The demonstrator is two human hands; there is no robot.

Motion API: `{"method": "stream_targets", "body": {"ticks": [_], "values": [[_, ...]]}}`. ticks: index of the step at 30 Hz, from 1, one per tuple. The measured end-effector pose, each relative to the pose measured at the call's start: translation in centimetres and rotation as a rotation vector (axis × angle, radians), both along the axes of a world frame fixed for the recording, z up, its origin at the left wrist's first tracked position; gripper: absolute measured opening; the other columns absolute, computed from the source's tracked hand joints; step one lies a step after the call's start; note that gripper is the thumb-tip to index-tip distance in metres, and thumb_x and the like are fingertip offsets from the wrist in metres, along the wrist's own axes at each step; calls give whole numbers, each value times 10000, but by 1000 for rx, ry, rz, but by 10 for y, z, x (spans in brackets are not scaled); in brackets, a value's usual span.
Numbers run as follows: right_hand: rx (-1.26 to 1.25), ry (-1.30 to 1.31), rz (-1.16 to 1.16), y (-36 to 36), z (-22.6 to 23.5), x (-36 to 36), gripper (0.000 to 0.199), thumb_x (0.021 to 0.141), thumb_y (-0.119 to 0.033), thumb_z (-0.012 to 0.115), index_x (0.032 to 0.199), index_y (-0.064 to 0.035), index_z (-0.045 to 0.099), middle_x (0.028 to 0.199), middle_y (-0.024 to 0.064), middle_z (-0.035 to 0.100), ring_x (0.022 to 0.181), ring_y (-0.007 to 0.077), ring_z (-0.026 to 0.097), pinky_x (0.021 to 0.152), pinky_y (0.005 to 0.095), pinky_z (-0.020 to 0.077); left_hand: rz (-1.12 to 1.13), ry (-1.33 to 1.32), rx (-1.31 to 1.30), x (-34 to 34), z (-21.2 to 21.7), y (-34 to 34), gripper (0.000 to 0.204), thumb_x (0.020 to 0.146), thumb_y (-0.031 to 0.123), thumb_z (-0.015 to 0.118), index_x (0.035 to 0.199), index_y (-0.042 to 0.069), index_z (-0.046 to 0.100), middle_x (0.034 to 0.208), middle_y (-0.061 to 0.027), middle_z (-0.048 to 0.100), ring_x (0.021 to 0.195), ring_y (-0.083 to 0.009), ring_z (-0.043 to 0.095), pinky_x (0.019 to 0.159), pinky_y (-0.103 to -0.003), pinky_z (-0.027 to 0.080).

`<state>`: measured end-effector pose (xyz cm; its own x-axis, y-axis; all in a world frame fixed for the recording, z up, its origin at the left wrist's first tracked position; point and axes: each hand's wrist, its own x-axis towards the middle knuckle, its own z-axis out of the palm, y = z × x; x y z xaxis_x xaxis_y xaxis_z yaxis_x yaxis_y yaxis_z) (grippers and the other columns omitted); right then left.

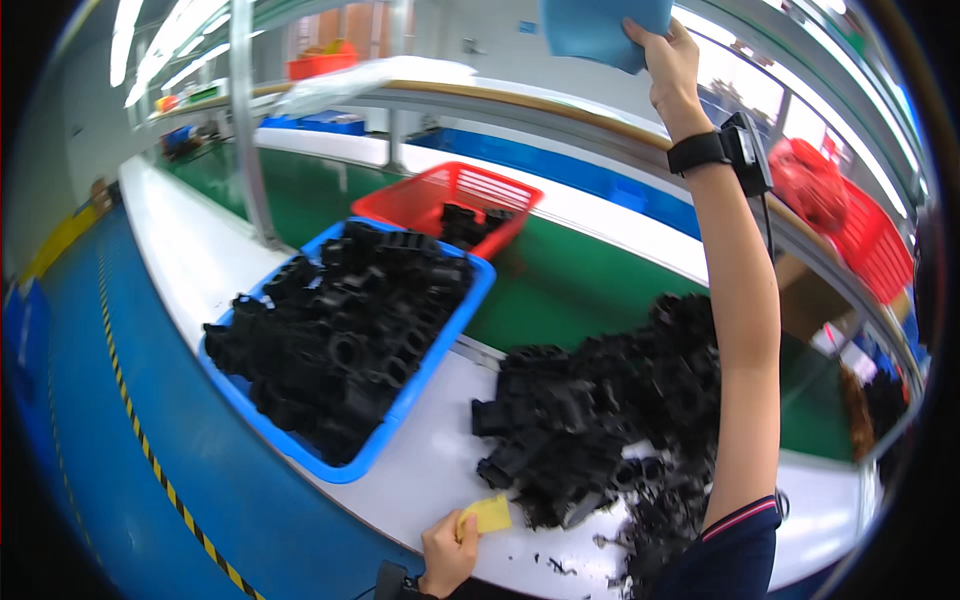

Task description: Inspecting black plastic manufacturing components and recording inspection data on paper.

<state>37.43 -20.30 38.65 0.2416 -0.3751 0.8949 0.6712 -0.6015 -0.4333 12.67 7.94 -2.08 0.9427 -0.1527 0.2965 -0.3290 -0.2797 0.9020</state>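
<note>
At the near edge of the bench, the left hand pinches a small yellow piece between its fingers, just beside the pile of black parts. The right hand, raised high on the right, grips a light-blue object by its edge. Left of the pile stands a heaped blue tray.

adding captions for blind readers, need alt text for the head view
A person's raised right hand grips a light-blue object, while the left hand holds a yellow piece by a heap of black parts on a white workbench. A blue tray of black parts and a red basket stand nearby.
</note>
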Motion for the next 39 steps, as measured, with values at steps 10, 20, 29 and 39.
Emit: {"method": "stream_targets", "body": {"ticks": [10, 20, 29, 39], "values": [[257, 96, -78, -8, -170, -367, 273, 729, 66, 580, 999, 51, 542, 939, 71, 588, 848, 121, 543, 754, 250, 445, 21, 192, -301, 1, -7, -1, 247, 896, 174, 420, 812, -27, 536, 602, -18, 495, 458, -64, 408, 403, -184, 292], [545, 34, -942, -7, -369, -586, 204, 751, 41, 606, 951, 45, 566, 887, 53, 604, 803, 94, 535, 728, 231, 421, 29, 119, -526, -18, 29, -26, 236, 882, 213, 440, 820, -14, 464, 628, -47, 431, 551, -114, 399, 502, -223, 301], [597, 462, -624, -24, -405, -644, 628, 673, -5, 654, 1216, 65, 348, 1240, 149, 399, 1179, 233, 363, 989, 347, 267, -581, 337, -367, -97, 52, -96, 244, 857, 178, 444, 954, -43, 478, 665, -103, 531, 590, -148, 522, 530, -227, 407], [-357, 1247, -863, -56, -245, -646, 347, 587, -315, 674, 814, -53, 655, 614, 39, 445, 610, 185, 391, 565, 303, 289, -744, 564, -234, -136, 69, -150, 228, 750, 126, 553, 850, -79, 540, 738, -138, 561, 639, -162, 536, 588, -245, 417]]}}
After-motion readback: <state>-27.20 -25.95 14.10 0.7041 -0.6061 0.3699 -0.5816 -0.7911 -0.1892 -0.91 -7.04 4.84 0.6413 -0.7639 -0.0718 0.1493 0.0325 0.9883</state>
